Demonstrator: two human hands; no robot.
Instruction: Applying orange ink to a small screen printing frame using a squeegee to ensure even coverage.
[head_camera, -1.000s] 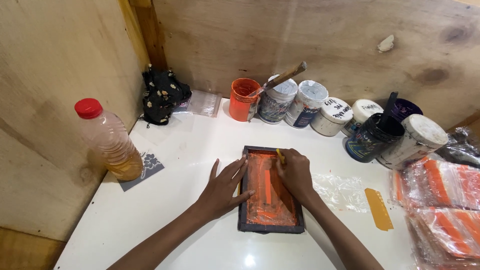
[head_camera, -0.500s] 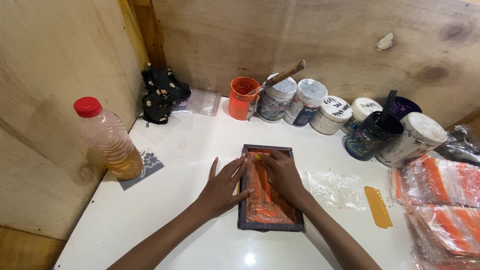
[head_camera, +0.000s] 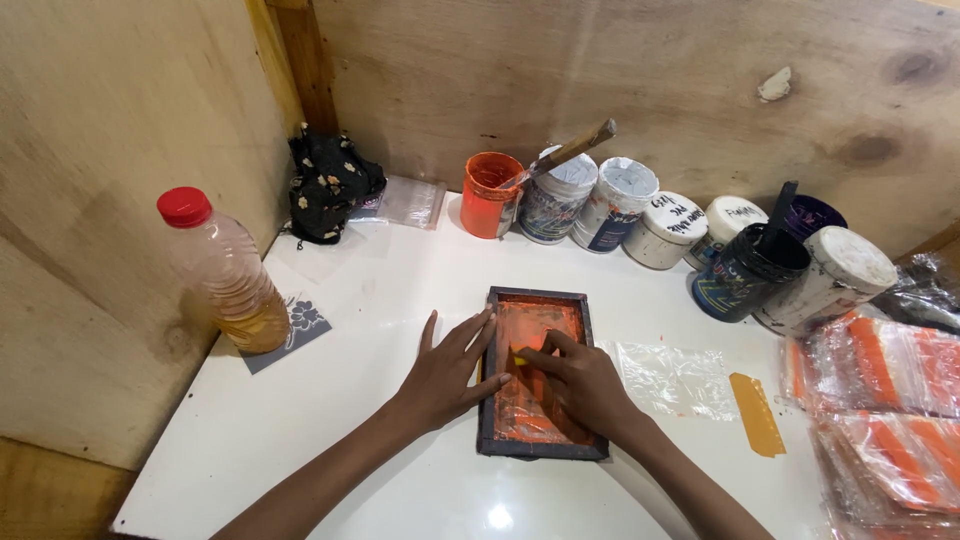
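While the left hand (head_camera: 445, 372) lies flat with open fingers to steady the frame (head_camera: 537, 375), the right hand (head_camera: 580, 385) pinches a small yellow scraper (head_camera: 518, 356) inside.

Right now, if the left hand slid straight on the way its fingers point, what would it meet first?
Probably the left rail of the dark screen frame: the left hand lies flat on the white table, fingers angled up-right, already at that rail.

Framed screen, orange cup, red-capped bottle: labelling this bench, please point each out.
framed screen (head_camera: 535, 455), head view, near edge of frame
orange cup (head_camera: 490, 200), head view, side wall
red-capped bottle (head_camera: 235, 280), head view, clear body
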